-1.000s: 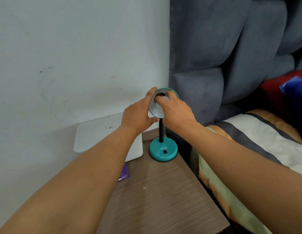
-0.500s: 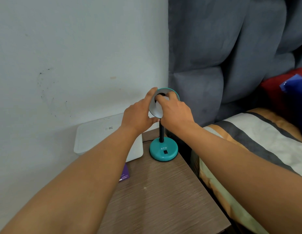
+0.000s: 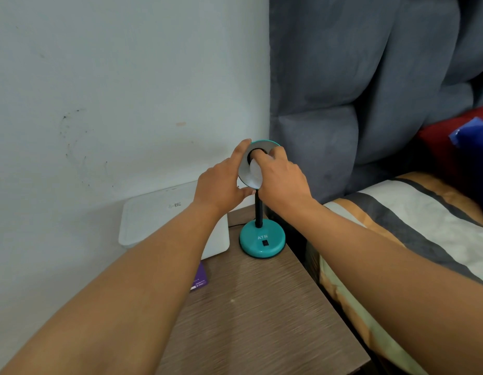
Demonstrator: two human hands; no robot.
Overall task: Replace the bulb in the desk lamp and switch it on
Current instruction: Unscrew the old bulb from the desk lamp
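Note:
A teal desk lamp stands at the back of the nightstand on a round base [image 3: 262,240] with a black switch [image 3: 265,242] and a black stem. Its shade [image 3: 244,169] tilts toward me, silver inside with a dark socket. My left hand [image 3: 221,182] grips the shade's left rim, thumb below and fingers over the top. My right hand [image 3: 283,180] reaches into the shade with its fingers closed on a white bulb [image 3: 255,171] at the socket. The bulb's base is hidden by my fingers.
A white box [image 3: 154,217] leans against the wall left of the lamp. A purple card [image 3: 199,280] lies on the wooden nightstand [image 3: 248,320]. A bed with a striped cover [image 3: 424,226] and a grey padded headboard [image 3: 343,104] stand to the right.

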